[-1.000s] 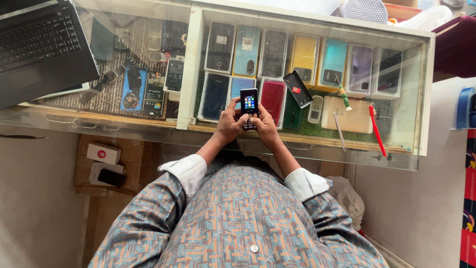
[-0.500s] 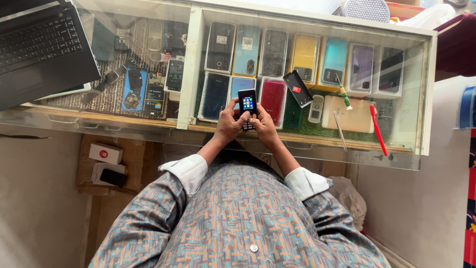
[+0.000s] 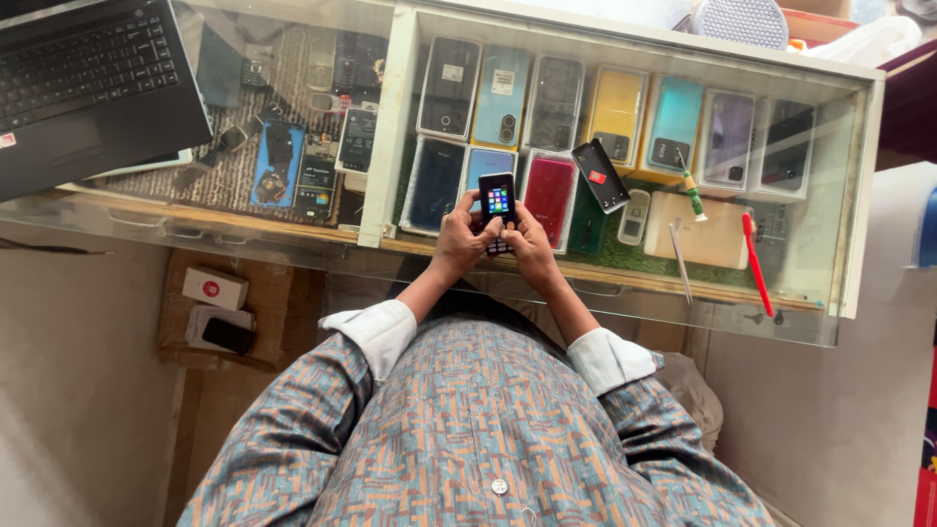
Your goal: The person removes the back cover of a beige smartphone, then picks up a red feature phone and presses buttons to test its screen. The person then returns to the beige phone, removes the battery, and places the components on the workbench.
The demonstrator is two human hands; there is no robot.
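A small black keypad phone (image 3: pixel 497 207) with a lit colour screen is held upright in both hands over the glass counter (image 3: pixel 322 256). My left hand (image 3: pixel 461 237) wraps its left side and my right hand (image 3: pixel 533 244) wraps its right side, thumbs on the keys. Just to the right, another small black phone (image 3: pixel 600 175) lies tilted on the glass, and a grey keypad phone (image 3: pixel 633 216) lies beside it.
Under the glass stand rows of phone boxes (image 3: pixel 586 112) in several colours. A black laptop (image 3: pixel 83 83) sits at the far left. A red pen (image 3: pixel 756 262) and a thin tool (image 3: pixel 679 260) lie at the right. Small boxes (image 3: pixel 215 288) rest on a lower shelf.
Both hands and the phone have stayed in place; only the view has shifted slightly.
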